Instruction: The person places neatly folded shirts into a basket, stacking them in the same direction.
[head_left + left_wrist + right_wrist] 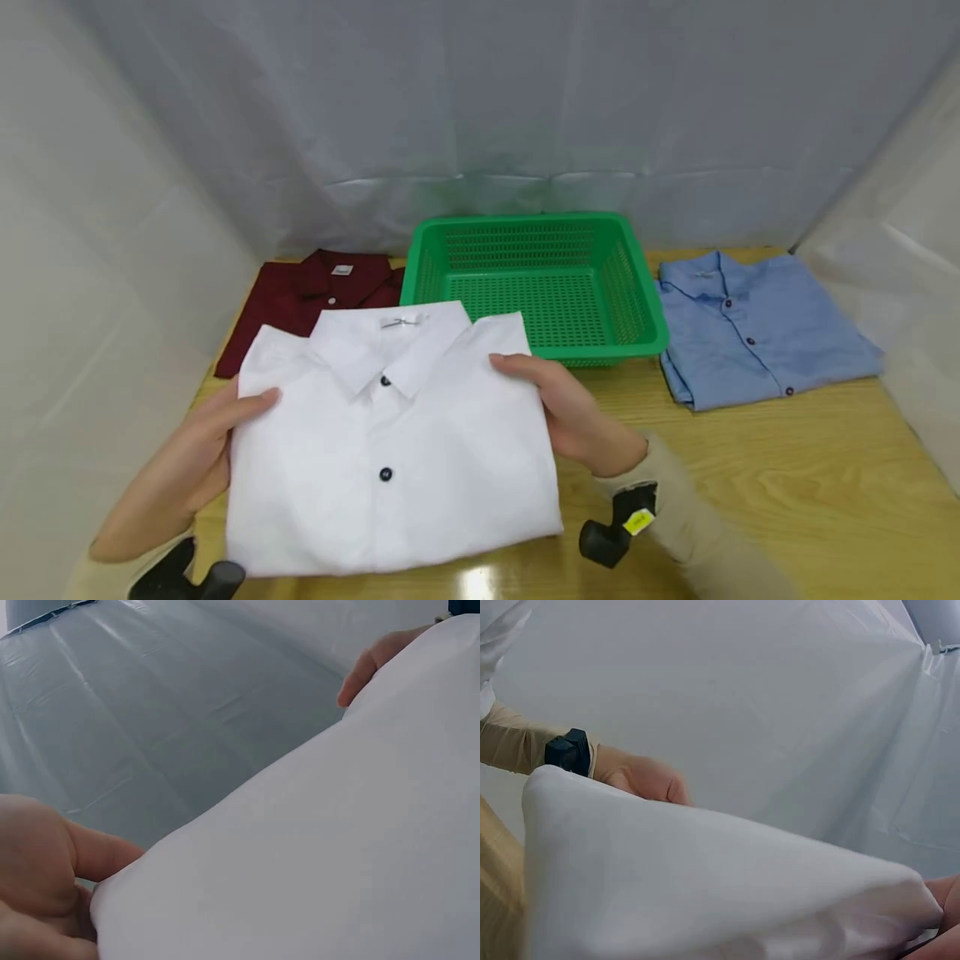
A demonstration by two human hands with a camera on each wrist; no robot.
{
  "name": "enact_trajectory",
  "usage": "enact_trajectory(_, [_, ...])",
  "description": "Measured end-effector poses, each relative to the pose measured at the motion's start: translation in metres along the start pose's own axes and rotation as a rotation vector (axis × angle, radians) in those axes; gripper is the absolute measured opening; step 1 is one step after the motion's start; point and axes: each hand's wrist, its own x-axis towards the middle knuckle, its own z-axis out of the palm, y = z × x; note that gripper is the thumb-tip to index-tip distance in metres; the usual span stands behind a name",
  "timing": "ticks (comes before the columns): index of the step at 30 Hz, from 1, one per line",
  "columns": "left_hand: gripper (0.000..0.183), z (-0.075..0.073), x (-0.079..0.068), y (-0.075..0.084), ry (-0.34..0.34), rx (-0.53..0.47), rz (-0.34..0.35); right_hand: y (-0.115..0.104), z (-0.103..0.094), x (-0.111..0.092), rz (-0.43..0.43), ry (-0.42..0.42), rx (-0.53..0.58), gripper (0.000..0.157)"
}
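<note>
A folded white shirt with a collar and dark buttons is held up above the table, its front facing the head camera. My left hand grips its left side edge, thumb on the front and fingers hidden behind. On the opposite edge, my right hand pinches the cloth the same way, thumb near the shoulder. In the left wrist view the white shirt fills the lower right, beside the left hand. From the right wrist, the underside folds of the shirt show.
Behind the white shirt stands a green plastic basket with nothing visible in it. A folded dark red shirt lies at the back left, partly covered by the white one in view. To the right, a folded blue shirt lies on the wooden table.
</note>
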Motion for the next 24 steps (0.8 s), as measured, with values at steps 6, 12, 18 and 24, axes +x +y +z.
enact_trajectory(6, [0.054, 0.024, 0.023, 0.019, 0.015, 0.127, 0.012, -0.025, -0.021, -0.005, -0.003, 0.033, -0.014, 0.019])
enact_trajectory(12, [0.049, 0.048, 0.049, 0.04, -0.025, 0.233, 0.044, -0.054, -0.047, -0.006, -0.007, 0.054, 0.017, 0.018])
enact_trajectory(18, [0.054, 0.071, 0.075, 0.059, -0.002, 0.298, 0.027, -0.08, -0.071, -0.005, -0.006, 0.124, -0.003, 0.018])
enact_trajectory(24, [0.054, 0.084, 0.102, 0.071, 0.014, 0.291, 0.051, -0.101, -0.092, -0.002, -0.025, 0.139, -0.055, 0.023])
